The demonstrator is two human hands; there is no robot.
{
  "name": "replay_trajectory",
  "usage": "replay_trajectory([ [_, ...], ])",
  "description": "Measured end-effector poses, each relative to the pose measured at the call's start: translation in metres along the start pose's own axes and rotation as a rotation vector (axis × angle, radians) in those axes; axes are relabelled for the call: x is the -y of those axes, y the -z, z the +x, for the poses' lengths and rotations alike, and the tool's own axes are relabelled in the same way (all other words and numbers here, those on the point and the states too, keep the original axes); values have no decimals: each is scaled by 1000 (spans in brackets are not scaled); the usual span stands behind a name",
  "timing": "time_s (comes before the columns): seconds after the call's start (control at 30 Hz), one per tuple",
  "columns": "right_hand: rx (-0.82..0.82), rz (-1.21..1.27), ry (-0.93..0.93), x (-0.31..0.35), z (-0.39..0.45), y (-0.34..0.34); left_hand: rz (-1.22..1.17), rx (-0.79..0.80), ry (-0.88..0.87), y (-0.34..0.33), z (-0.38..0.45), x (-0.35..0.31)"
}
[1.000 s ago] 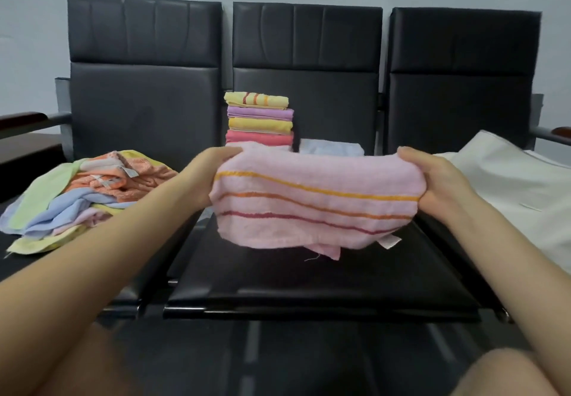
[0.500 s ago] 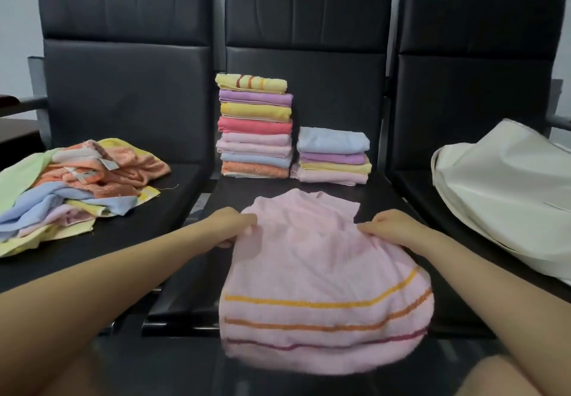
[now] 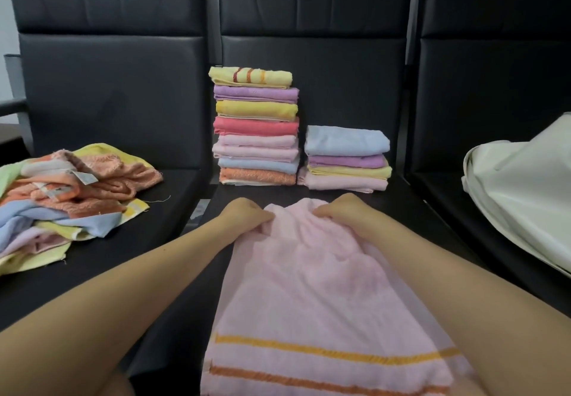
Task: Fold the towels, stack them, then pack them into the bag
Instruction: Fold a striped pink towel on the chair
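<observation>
A pink towel [image 3: 312, 296] with yellow and orange stripes lies spread over the middle seat toward me. My left hand [image 3: 245, 214] grips its far left corner and my right hand [image 3: 346, 211] grips its far right corner, both with curled fingers. Behind them stand a tall stack of folded towels [image 3: 256, 126] and a shorter stack of folded towels [image 3: 346, 160]. A heap of unfolded towels [image 3: 65, 197] lies on the left seat. The white bag [image 3: 522, 185] rests on the right seat.
Three black padded chairs [image 3: 114, 95] stand side by side, their backrests close behind the stacks. A chair armrest [image 3: 10, 106] shows at the far left edge. Bare seat surface lies between the heap and my left arm.
The towel went from held up in the air to laid flat on the seat. My hands have since drawn closer together at its far edge, and the view has tilted down.
</observation>
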State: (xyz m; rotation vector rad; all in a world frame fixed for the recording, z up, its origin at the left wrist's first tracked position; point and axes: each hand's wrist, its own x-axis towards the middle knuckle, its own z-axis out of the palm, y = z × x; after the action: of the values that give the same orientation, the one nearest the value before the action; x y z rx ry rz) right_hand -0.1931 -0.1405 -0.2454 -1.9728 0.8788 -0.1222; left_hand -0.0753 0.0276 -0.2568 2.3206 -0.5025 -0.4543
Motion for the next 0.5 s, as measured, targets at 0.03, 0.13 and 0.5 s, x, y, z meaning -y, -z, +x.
replay_trajectory([
  [0.03,-18,94,31,2,1,1,-122,8,7,0,1,-3],
  [0.13,-142,467,136,10,-6,10,-521,-89,-6,8,3,-9],
  [0.5,-283,808,407,16,-43,67,-205,-570,-772,33,-41,-17],
])
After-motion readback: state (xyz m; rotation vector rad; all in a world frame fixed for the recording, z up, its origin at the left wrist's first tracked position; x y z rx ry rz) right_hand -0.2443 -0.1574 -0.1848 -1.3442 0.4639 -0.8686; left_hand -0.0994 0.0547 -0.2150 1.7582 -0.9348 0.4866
